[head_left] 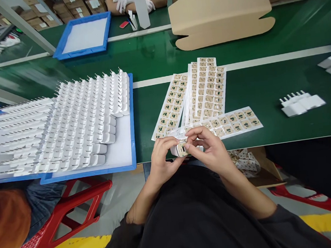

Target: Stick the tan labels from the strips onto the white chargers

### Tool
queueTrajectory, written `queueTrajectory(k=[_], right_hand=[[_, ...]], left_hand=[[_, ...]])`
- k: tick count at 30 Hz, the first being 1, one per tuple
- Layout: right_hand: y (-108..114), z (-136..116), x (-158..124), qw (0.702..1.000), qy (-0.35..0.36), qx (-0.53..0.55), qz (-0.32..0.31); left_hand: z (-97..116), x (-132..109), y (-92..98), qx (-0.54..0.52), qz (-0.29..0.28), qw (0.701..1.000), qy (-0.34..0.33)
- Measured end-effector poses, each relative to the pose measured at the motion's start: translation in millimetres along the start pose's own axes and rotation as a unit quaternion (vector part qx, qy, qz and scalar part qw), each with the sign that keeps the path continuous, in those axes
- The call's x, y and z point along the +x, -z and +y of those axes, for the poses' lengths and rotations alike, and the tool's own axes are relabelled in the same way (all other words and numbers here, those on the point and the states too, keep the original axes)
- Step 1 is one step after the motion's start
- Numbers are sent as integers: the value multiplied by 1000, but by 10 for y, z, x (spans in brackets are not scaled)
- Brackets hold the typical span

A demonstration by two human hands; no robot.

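Note:
At the bench's front edge, my left hand point(164, 159) is closed round a small white power adapter point(174, 150). The end facing me carries a tan label point(182, 149) with a dark mark. My right hand point(210, 149) has its fingertips at the label and against the adapter; whether they pinch the label's edge I cannot make out. Right behind my hands lies a sheet of tan labels point(237, 121), with some dark green gaps in it. More label sheets point(208, 85) overlap farther back.
Left stands a blue tray point(132, 115) packed with white adapters point(78, 120), pins up. To the right lie loose adapters point(303, 103). Across the bench are an open carton point(222, 14), a blue tray point(82, 48), a bottle point(141, 10) and a person's gloved hands point(123, 3). Co-workers sit either side.

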State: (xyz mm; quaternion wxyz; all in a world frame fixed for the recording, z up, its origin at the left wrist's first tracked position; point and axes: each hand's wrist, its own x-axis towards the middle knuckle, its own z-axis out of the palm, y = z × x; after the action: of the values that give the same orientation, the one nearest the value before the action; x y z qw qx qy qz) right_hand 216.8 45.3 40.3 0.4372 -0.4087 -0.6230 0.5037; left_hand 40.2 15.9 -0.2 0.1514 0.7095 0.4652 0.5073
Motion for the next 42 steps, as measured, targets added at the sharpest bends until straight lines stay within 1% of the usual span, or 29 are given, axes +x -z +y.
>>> queueTrajectory(k=[9,12,15,17,18,20,22,24,26,28,32,34,36,38,39,42], right_hand=[[-22,25,-3,999,23,-22,6],[-43,23,-19,996,53,-67,13],[-60,13,-40,987,95,-130,27],[-60,16,-45,982,103,-157,36],[-56,23,-44,982,94,-157,35],[-45,52,-36,993,49,-111,13],[-31,94,-28,999,-13,-16,-28],[-19,135,-26,993,-59,76,-67],[-9,163,-30,986,-78,122,-87],[-6,173,-36,984,-81,126,-98],[-53,170,-44,989,-66,100,-92],[-108,178,-47,992,-54,89,-68],[-172,200,-51,995,-37,89,-31],[-225,233,-56,993,-27,116,2],[-242,252,-59,990,-31,138,7],[-247,303,-65,977,-62,205,-17]], left_hand=[[-18,0,1,-18,2,1000,1],[-26,-1,-5,-17,8,1000,-5],[-35,-11,-24,-8,17,1000,0],[-43,-24,-47,-11,33,999,9],[-49,-33,-60,-15,44,999,10],[-62,-49,-88,-24,67,997,6],[-74,-63,-110,-34,81,996,1],[-84,-74,-122,-49,84,995,-4],[-89,-82,-125,-59,82,995,-10],[-91,-88,-126,-64,78,995,-14],[-85,-90,-147,-63,75,995,-23],[-79,-87,-173,-53,76,995,-44],[-76,-87,-203,-41,79,994,-62],[-79,-97,-231,-40,86,994,-60],[-83,-105,-244,-47,92,993,-52],[-103,-136,-271,-86,115,989,-17]])
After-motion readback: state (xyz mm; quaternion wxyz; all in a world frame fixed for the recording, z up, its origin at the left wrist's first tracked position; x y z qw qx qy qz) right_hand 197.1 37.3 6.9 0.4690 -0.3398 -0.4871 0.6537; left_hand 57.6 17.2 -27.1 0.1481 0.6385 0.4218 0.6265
